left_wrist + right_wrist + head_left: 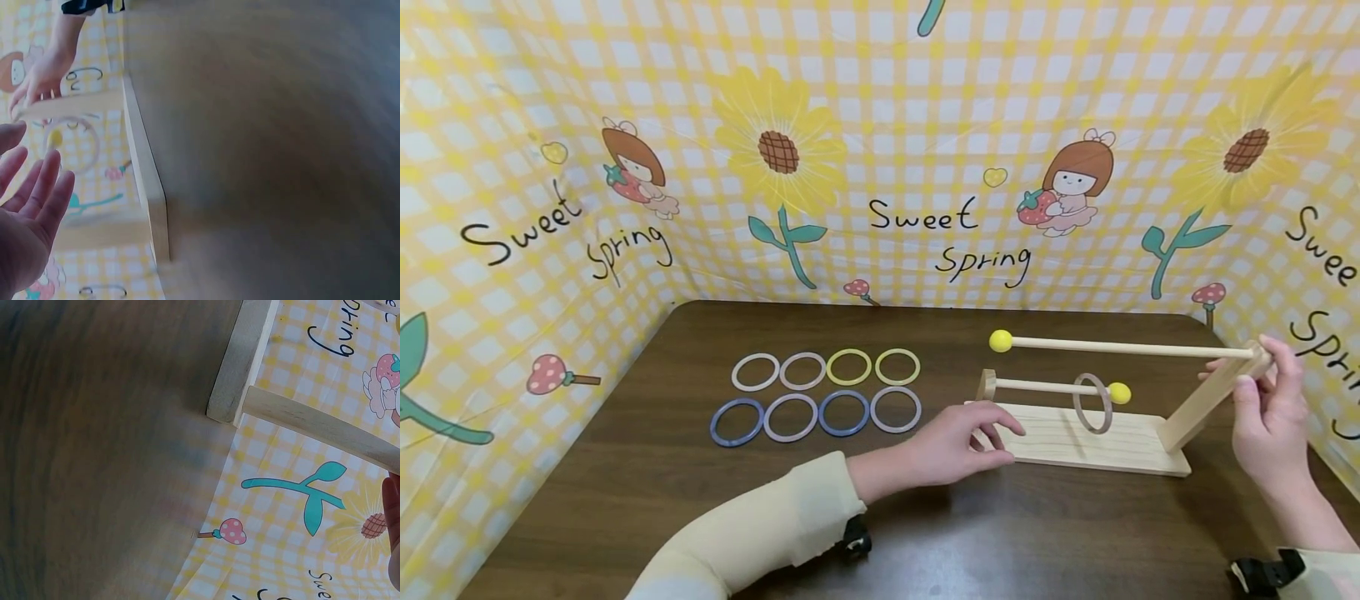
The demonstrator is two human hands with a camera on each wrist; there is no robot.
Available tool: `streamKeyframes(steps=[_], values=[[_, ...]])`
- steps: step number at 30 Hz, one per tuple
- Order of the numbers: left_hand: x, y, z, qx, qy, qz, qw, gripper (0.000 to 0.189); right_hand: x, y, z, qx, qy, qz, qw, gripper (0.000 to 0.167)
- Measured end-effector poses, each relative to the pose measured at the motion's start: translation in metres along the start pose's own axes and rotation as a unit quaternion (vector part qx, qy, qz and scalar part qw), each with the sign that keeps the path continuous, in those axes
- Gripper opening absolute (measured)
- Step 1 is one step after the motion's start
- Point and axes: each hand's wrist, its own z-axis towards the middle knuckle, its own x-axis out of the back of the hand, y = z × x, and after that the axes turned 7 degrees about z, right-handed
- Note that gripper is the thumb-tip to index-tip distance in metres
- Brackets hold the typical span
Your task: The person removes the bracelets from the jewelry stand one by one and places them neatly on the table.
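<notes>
A wooden stand stands on the table, with a long upper rod running left from its tall slanted post. A shorter lower rod runs right from a small post. On the lower rod hangs a pale mauve ring, just left of its yellow end ball. My right hand grips the top of the tall post, thumb in front. Over the front left of the base is my left hand, its fingers loosely bent with nothing between them; the left wrist view shows its bare fingers.
Several rings lie in two rows left of the stand, among them a blue ring, a yellow ring and a lilac ring. Another yellow ball caps the upper rod. A checked cloth encloses the brown table.
</notes>
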Motion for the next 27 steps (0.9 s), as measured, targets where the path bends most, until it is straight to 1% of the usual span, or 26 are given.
streamKeyframes(steps=[5,8,11,13,14,17,19,22,27], values=[[-0.015,0.009,0.013,0.018,-0.012,-0.007,0.9997,0.035,0.0,0.0,0.0,-0.005,-0.002,-0.001,1.0,0.037],[-0.023,0.01,0.022,0.037,-0.015,-0.018,0.999,0.038,0.0,0.001,0.0,-0.006,-0.001,0.002,1.0,0.037],[-0.03,0.008,0.031,0.058,-0.012,-0.028,0.9979,0.042,0.0,0.0,0.0,-0.008,0.0,0.0,1.0,0.037],[-0.035,0.008,0.036,0.071,-0.009,-0.042,0.9965,0.044,0.0,0.0,-0.001,-0.009,0.001,-0.002,1.0,0.037],[-0.037,0.007,0.039,0.078,-0.008,-0.056,0.9953,0.046,0.0,0.0,-0.001,-0.009,0.001,-0.003,1.0,0.037],[-0.042,0.007,0.046,0.101,-0.004,-0.097,0.9902,0.048,0.0,0.001,-0.002,-0.006,0.001,-0.004,1.0,0.037],[-0.046,0.007,0.051,0.113,0.001,-0.112,0.9872,0.05,0.0,0.002,-0.001,-0.005,0.001,-0.002,1.0,0.037],[-0.05,0.006,0.057,0.124,0.007,-0.114,0.9857,0.052,0.001,0.002,-0.001,-0.004,0.002,-0.001,1.0,0.036],[-0.057,0.006,0.066,0.126,0.01,-0.112,0.9856,0.053,0.0,0.003,0.0,0.0,0.005,0.0,1.0,0.036]])
